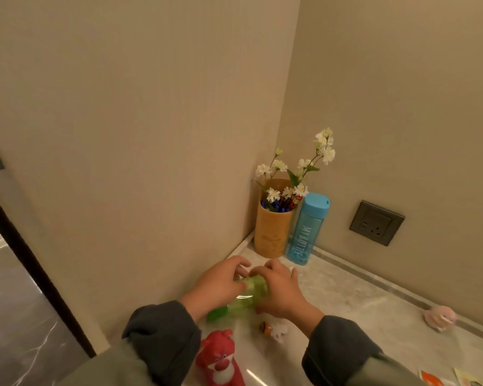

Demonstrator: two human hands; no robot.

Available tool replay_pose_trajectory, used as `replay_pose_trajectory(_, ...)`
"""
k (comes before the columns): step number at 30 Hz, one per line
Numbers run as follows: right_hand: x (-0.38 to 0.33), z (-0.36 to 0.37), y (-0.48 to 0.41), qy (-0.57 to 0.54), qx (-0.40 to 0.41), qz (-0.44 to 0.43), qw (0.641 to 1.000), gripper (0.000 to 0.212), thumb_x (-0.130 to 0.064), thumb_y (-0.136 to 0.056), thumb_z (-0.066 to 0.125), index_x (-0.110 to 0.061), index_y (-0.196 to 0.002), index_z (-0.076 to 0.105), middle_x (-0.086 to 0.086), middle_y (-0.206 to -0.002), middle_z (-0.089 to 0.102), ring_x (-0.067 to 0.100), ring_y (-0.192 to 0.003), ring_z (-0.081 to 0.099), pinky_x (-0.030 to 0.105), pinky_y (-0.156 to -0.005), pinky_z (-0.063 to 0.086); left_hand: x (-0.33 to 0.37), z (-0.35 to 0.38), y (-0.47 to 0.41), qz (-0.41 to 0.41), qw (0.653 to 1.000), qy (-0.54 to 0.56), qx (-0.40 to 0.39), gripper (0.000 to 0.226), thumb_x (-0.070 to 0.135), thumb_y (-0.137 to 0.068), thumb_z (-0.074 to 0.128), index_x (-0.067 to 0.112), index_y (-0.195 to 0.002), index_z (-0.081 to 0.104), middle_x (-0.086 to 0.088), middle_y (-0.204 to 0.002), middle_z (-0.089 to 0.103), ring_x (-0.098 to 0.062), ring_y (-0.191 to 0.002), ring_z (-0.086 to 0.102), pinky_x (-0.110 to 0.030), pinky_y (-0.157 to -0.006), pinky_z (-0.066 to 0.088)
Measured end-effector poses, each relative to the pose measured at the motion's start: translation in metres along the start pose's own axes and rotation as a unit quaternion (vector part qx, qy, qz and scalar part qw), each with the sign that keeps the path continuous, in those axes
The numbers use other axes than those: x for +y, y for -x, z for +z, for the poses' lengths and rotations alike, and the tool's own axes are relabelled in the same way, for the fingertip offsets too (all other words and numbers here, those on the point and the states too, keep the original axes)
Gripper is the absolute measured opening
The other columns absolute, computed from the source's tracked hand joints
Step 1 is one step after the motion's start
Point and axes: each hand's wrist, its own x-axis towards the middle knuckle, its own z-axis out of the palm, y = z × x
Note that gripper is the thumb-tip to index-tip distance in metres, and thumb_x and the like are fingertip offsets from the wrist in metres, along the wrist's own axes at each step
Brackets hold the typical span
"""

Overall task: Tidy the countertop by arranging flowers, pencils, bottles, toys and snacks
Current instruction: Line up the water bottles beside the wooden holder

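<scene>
Near the counter's (pixel 360 296) left edge, by the wall, both hands hold the green bottle (pixel 248 298) between them. It is tilted, its green cap end pointing down toward the person and its other end up among the fingers. The left hand (pixel 221 282) curls round it from the left, its fingers (pixel 239 263) bent over the upper end. The right hand (pixel 283 295) grips it from the right, its fingers (pixel 264 271) wrapped across the top, close to the left ones (whether the bottle touches the counter cannot be told).

At the back corner stands a cup (pixel 272 232) with pencils (pixel 279 206) and white flowers (pixel 299 168) in it, and a blue bottle (pixel 304 232) stands upright just beside it on the right. A red toy (pixel 221 360) lies at the front edge below the hands, a white toy (pixel 275 330) near it under the right wrist. A pink toy (pixel 441 317) sits by the back edge, well to the right. Packets (pixel 432 378) show at the front right corner. A socket (pixel 377 222) is on the wall.
</scene>
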Motion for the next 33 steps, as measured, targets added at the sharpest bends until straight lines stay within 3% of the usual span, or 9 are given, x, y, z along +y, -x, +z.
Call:
replay_pose_trajectory(4,0.025,-0.027,0.007,-0.110,0.056,0.049,0.991,0.078,-0.039,-0.062,0.085,-0.038,-0.130,0.048,-0.003,-0.124,0.039,0.021,-0.121,0.042,0.043,-0.107,0.035,0.050,-0.007,-0.013,0.102,0.985,0.000,0.138,0.020,0.030,-0.089,0.057,0.045,-0.102,0.056,0.025,-0.091,0.064,0.008,-0.086,0.058,-0.021,-0.075,0.051)
replay_pose_trajectory(6,0.040,-0.040,0.014,-0.180,0.078,0.083,0.977,0.080,-0.035,-0.062,0.088,-0.033,-0.131,0.049,0.000,-0.126,0.039,0.021,-0.121,0.043,0.038,-0.106,0.038,0.074,-0.007,-0.022,0.151,0.973,0.022,0.175,0.018,0.032,-0.090,0.055,0.045,-0.103,0.057,0.026,-0.097,0.062,0.011,-0.091,0.056,-0.014,-0.075,0.046)
replay_pose_trajectory(8,0.056,-0.049,0.024,-0.232,0.090,0.114,0.962,0.080,-0.030,-0.064,0.088,-0.028,-0.133,0.048,0.002,-0.128,0.039,0.020,-0.122,0.043,0.030,-0.105,0.038,0.092,-0.001,-0.030,0.184,0.964,0.052,0.186,0.020,0.034,-0.092,0.053,0.040,-0.111,0.056,0.024,-0.108,0.058,0.007,-0.099,0.054,-0.018,-0.081,0.045)
replay_pose_trajectory(10,0.071,-0.052,0.035,-0.267,0.099,0.136,0.949,0.079,-0.027,-0.067,0.087,-0.026,-0.135,0.048,0.002,-0.128,0.039,0.018,-0.123,0.043,0.025,-0.105,0.037,0.104,0.009,-0.039,0.199,0.962,0.077,0.168,0.026,0.036,-0.095,0.049,0.034,-0.121,0.054,0.020,-0.116,0.054,0.002,-0.108,0.052,-0.023,-0.090,0.043)
replay_pose_trajectory(16,0.099,-0.045,0.060,-0.343,0.133,0.172,0.914,0.071,-0.026,-0.077,0.081,-0.020,-0.138,0.046,0.008,-0.127,0.047,0.017,-0.112,0.051,0.031,-0.098,0.047,0.119,0.043,-0.057,0.197,0.970,0.121,0.074,0.036,0.030,-0.100,0.043,0.028,-0.135,0.044,0.010,-0.133,0.048,-0.002,-0.121,0.045,-0.028,-0.104,0.038)
replay_pose_trajectory(22,0.113,-0.040,0.056,-0.420,0.173,0.173,0.874,0.060,-0.019,-0.086,0.073,-0.020,-0.138,0.044,0.005,-0.123,0.056,0.018,-0.110,0.056,0.035,-0.097,0.049,0.129,0.058,-0.073,0.189,0.969,0.153,0.034,0.041,0.019,-0.100,0.041,0.031,-0.140,0.037,0.011,-0.139,0.040,-0.003,-0.126,0.041,-0.025,-0.103,0.036)
replay_pose_trajectory(28,0.125,-0.035,0.051,-0.429,0.204,0.162,0.865,0.060,-0.012,-0.089,0.068,-0.016,-0.142,0.041,0.003,-0.130,0.059,0.018,-0.117,0.058,0.045,-0.102,0.047,0.121,0.073,-0.088,0.112,0.978,0.151,-0.088,0.045,0.011,-0.098,0.040,0.030,-0.139,0.038,0.011,-0.122,0.059,-0.008,-0.108,0.060,-0.040,-0.097,0.049)
replay_pose_trajectory(31,0.132,-0.037,0.042,-0.414,0.210,0.164,0.870,0.058,-0.012,-0.087,0.070,-0.016,-0.139,0.044,0.003,-0.130,0.059,0.015,-0.115,0.058,0.040,-0.101,0.048,0.117,0.082,-0.095,0.093,0.981,0.137,-0.104,0.044,0.010,-0.096,0.045,0.028,-0.136,0.044,0.013,-0.119,0.059,-0.005,-0.106,0.060,-0.038,-0.097,0.050)
replay_pose_trajectory(33,0.136,-0.038,0.033,-0.408,0.220,0.180,0.868,0.055,-0.014,-0.082,0.077,-0.021,-0.128,0.047,0.002,-0.124,0.060,0.008,-0.104,0.060,0.024,-0.091,0.051,0.116,0.087,-0.101,0.084,0.982,0.135,-0.106,0.043,0.009,-0.094,0.048,0.027,-0.133,0.048,0.010,-0.124,0.059,-0.012,-0.113,0.058,-0.041,-0.099,0.049)
